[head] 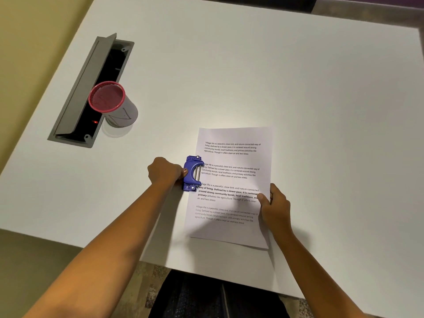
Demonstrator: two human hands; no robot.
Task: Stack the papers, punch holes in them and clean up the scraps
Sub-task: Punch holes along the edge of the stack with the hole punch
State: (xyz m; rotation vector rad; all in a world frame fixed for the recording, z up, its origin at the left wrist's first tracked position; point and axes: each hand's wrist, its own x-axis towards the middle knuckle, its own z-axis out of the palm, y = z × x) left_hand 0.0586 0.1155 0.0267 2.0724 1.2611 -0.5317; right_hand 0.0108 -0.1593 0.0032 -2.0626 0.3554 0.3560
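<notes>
From my feed I see the stack of white printed paper sheets (234, 228) lying flat on the white table (321, 88), near its front edge and straight ahead of the person. My left hand (166, 172) is clenched around the back of the small blue metal hole punch (192, 173), thumb pressed against its body. The punch sits on the table at the left long edge of the sheets, about halfway along, with its mouth over the paper margin. My right hand (275, 205) pinches the right edge of the stack, thumb on top of the page and fingers curled at the edge; the near right part of the paper looks slightly raised off the table. Well apart, toward the far left, a pink wire-mesh cylindrical cup (107, 97) stands upright at the right side of a long grey recessed cable tray (75, 97) whose flap is tilted open.
</notes>
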